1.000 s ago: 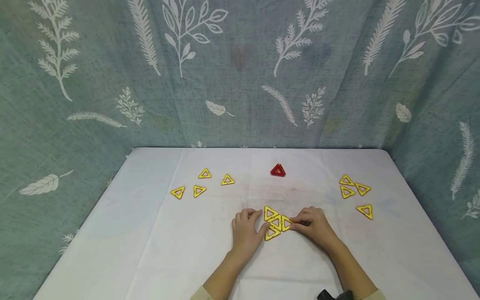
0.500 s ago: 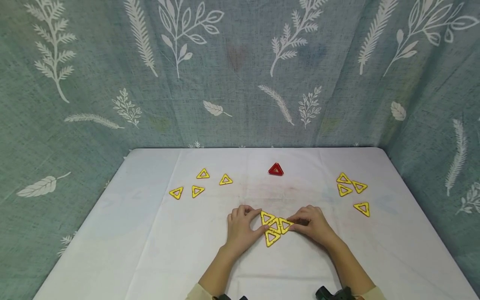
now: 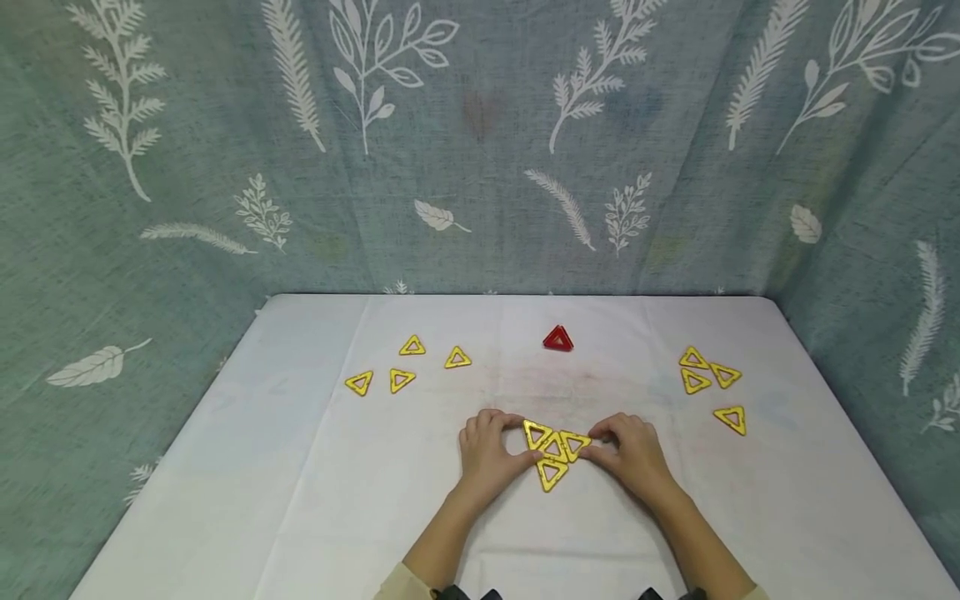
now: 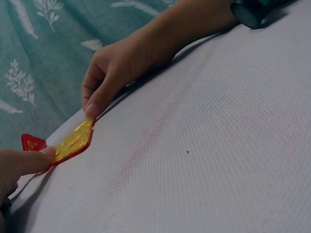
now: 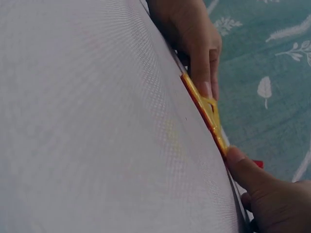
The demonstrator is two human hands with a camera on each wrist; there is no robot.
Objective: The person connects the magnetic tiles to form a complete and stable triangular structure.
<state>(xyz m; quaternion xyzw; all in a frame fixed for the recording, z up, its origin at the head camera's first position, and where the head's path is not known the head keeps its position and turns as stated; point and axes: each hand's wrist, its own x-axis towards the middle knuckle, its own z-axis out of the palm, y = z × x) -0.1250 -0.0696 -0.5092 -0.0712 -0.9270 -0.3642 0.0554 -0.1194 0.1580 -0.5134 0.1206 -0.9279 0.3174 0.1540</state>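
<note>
Four joined yellow triangle tiles (image 3: pixel 553 448) lie in front of me, one in the middle with others along its sides. My left hand (image 3: pixel 486 454) holds them from the left, its thumb at the middle tile and a fingertip at the upper-left tile. From the right, my right hand (image 3: pixel 633 454) pinches the corner of the right-hand tile between thumb and fingers. In the left wrist view the yellow tiles (image 4: pixel 74 143) show red undersides and stretch between both hands. One yellow tile (image 5: pixel 213 110) slants up off the others in the right wrist view, beside the left fingertips.
Several loose yellow triangles (image 3: pixel 402 380) lie at the back left. More lie at the right, three grouped around a yellow triangle (image 3: pixel 694 382) and a single yellow triangle (image 3: pixel 731 419) nearer. A red triangle (image 3: pixel 558 339) sits at the back of the white-covered table (image 3: pixel 360 492).
The joined tiles have turned slightly; the lower tile now points more toward me. The left hand's finger has come to the upper-left tile. Both hands stay beside the joined tiles.
</note>
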